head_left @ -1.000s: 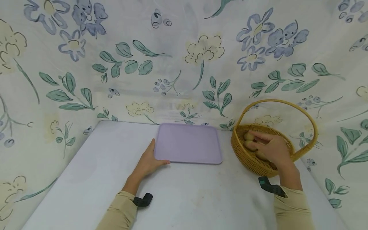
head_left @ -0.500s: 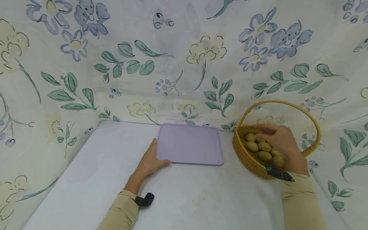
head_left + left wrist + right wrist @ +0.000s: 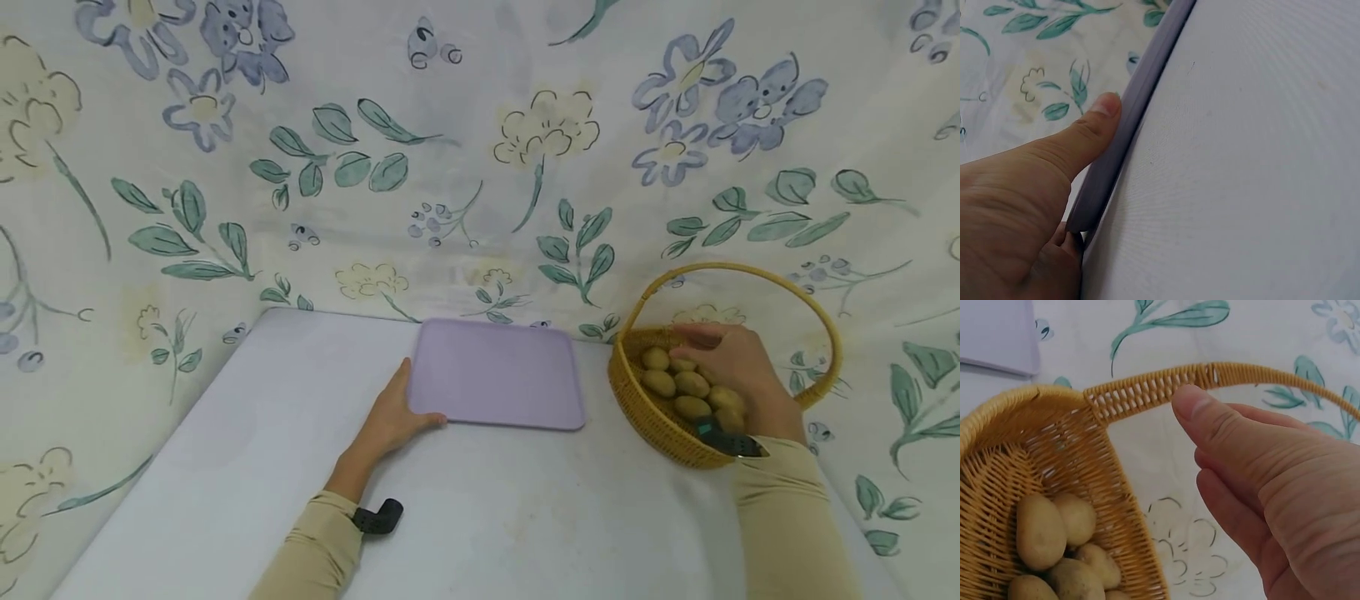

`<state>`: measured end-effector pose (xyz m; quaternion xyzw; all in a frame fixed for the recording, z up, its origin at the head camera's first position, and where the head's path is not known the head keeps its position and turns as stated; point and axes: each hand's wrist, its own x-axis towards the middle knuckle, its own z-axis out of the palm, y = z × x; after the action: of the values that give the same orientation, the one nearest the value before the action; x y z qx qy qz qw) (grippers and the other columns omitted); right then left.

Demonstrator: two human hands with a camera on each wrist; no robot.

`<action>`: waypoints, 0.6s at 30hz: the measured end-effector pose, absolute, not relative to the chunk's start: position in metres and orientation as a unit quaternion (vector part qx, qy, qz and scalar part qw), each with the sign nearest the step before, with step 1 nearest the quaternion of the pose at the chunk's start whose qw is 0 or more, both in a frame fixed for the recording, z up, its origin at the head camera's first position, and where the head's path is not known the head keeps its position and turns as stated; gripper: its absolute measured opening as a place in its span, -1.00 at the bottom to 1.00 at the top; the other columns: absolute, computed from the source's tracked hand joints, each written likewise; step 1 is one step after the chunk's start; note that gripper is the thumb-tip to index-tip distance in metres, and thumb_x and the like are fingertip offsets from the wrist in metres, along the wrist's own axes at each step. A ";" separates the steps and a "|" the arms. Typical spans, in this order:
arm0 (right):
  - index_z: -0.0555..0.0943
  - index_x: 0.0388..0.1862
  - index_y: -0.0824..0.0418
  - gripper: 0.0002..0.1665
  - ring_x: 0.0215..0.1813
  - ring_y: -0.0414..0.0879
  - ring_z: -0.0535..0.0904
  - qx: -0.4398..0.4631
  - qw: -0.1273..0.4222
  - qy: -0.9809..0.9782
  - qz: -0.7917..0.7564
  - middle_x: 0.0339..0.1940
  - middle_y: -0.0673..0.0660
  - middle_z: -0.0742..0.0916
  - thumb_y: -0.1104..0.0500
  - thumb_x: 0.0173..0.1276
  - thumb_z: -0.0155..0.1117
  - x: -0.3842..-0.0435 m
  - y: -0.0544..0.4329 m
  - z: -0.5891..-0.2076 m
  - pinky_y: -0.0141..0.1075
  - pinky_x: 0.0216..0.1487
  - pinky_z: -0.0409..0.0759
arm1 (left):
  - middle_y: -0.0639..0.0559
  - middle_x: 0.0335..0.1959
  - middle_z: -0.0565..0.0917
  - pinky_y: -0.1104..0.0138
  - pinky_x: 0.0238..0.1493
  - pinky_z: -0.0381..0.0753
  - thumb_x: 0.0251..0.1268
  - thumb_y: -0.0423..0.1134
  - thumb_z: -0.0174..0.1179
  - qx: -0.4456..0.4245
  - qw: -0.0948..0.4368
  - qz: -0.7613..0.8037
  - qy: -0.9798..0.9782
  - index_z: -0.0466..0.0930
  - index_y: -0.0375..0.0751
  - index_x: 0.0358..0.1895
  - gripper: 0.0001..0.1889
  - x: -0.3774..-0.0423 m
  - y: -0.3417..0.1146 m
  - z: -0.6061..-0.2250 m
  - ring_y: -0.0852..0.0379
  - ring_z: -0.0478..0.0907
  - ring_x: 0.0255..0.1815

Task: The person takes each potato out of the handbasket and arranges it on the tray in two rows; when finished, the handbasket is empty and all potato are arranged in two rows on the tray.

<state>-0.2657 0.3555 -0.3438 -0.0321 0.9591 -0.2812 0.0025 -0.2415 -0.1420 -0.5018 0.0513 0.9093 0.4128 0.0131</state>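
Observation:
My left hand (image 3: 392, 419) rests at the near left corner of a lilac tray (image 3: 497, 375). Its thumb (image 3: 1100, 115) lies along the front edge, while the other fingers run up the left side. On the right stands a wicker basket (image 3: 647, 423) with an arched handle (image 3: 1154, 389), holding several potatoes (image 3: 691, 384). Over the basket's right part hovers my right hand (image 3: 741, 371), with fingers loosely bent and no object visible between thumb and fingers. In the right wrist view that hand appears beside the handle, apart from the potatoes (image 3: 1041, 531).
Both the tray and the basket stand on a white table (image 3: 480, 508), near its back edge. Floral cloth (image 3: 450, 167) hangs behind and to the sides. Dark devices are strapped to both wrists, above beige sleeves (image 3: 787, 508).
My right hand has lifted off the potatoes and shifted right, uncovering several of them in the basket. The left hand keeps its place at the tray.

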 end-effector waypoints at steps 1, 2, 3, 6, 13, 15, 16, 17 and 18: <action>0.56 0.40 0.15 -0.12 0.37 0.31 0.53 -0.029 0.007 0.959 -0.281 0.33 0.30 0.65 -0.39 0.31 0.33 -0.266 0.358 -0.345 0.28 0.41 0.43 | -0.33 0.69 -0.15 -0.04 0.70 -0.05 -0.02 0.12 0.58 0.053 0.014 0.411 0.910 -0.31 -0.42 0.64 0.41 -0.242 -0.141 -0.501 -0.27 -0.13 0.70; 0.56 0.40 0.15 -0.11 0.38 0.32 0.51 -0.024 0.012 0.959 -0.282 0.34 0.30 0.65 -0.41 0.30 0.32 -0.266 0.360 -0.346 0.28 0.41 0.42 | -0.33 0.69 -0.14 -0.04 0.70 -0.05 -0.03 0.11 0.59 0.055 0.015 0.411 0.910 -0.31 -0.42 0.64 0.41 -0.242 -0.141 -0.501 -0.27 -0.13 0.70; 0.57 0.40 0.15 -0.10 0.39 0.32 0.50 -0.022 0.017 0.959 -0.282 0.35 0.30 0.64 -0.42 0.30 0.31 -0.267 0.362 -0.347 0.28 0.41 0.42 | -0.33 0.69 -0.14 -0.04 0.70 -0.04 -0.04 0.11 0.59 0.056 0.015 0.409 0.911 -0.31 -0.42 0.64 0.42 -0.242 -0.140 -0.501 -0.27 -0.12 0.70; 0.57 0.39 0.13 -0.09 0.43 0.32 0.45 -0.021 0.034 0.958 -0.285 0.37 0.28 0.63 -0.45 0.28 0.30 -0.271 0.366 -0.354 0.28 0.44 0.39 | -0.33 0.69 -0.13 -0.05 0.70 -0.03 -0.06 0.10 0.61 0.054 0.012 0.407 0.912 -0.30 -0.42 0.64 0.43 -0.240 -0.142 -0.502 -0.28 -0.11 0.69; 0.57 0.39 0.14 -0.13 0.39 0.35 0.47 -0.033 0.049 0.963 -0.265 0.35 0.34 0.63 -0.40 0.32 0.31 -0.278 0.371 -0.366 0.27 0.40 0.44 | -0.33 0.69 -0.13 -0.05 0.70 -0.04 -0.05 0.12 0.59 0.052 0.012 0.402 0.914 -0.28 -0.42 0.64 0.41 -0.238 -0.142 -0.502 -0.27 -0.13 0.70; 0.57 0.40 0.12 -0.15 0.38 0.34 0.49 -0.025 0.060 0.963 -0.261 0.37 0.35 0.62 -0.39 0.33 0.32 -0.279 0.373 -0.368 0.24 0.37 0.47 | -0.32 0.69 -0.13 -0.04 0.70 -0.05 -0.05 0.12 0.59 0.053 0.012 0.402 0.914 -0.28 -0.42 0.64 0.41 -0.239 -0.141 -0.502 -0.27 -0.13 0.70; 0.58 0.39 0.12 -0.17 0.36 0.33 0.51 -0.026 0.061 0.964 -0.256 0.34 0.35 0.64 -0.36 0.34 0.33 -0.280 0.373 -0.370 0.23 0.36 0.49 | -0.32 0.69 -0.13 -0.04 0.70 -0.04 -0.05 0.13 0.59 0.052 0.012 0.402 0.914 -0.28 -0.41 0.64 0.41 -0.239 -0.141 -0.502 -0.26 -0.13 0.70; 0.58 0.38 0.14 -0.20 0.35 0.34 0.52 -0.029 0.061 0.966 -0.251 0.33 0.36 0.64 -0.33 0.36 0.33 -0.281 0.373 -0.371 0.23 0.34 0.51 | -0.31 0.69 -0.13 -0.03 0.70 -0.04 -0.06 0.13 0.59 0.051 0.013 0.401 0.914 -0.28 -0.41 0.64 0.41 -0.239 -0.141 -0.502 -0.25 -0.13 0.70; 0.58 0.39 0.14 -0.21 0.34 0.34 0.53 -0.030 0.064 0.966 -0.247 0.33 0.36 0.65 -0.31 0.37 0.33 -0.282 0.372 -0.372 0.23 0.34 0.51 | -0.30 0.69 -0.13 -0.03 0.70 -0.04 -0.06 0.13 0.59 0.050 0.014 0.401 0.915 -0.28 -0.40 0.64 0.41 -0.240 -0.141 -0.501 -0.24 -0.13 0.70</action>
<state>-0.2816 0.3725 -0.3720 -0.0301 0.9663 -0.2475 0.0637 -0.2396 -0.1410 -0.5015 0.0500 0.9146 0.4010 0.0137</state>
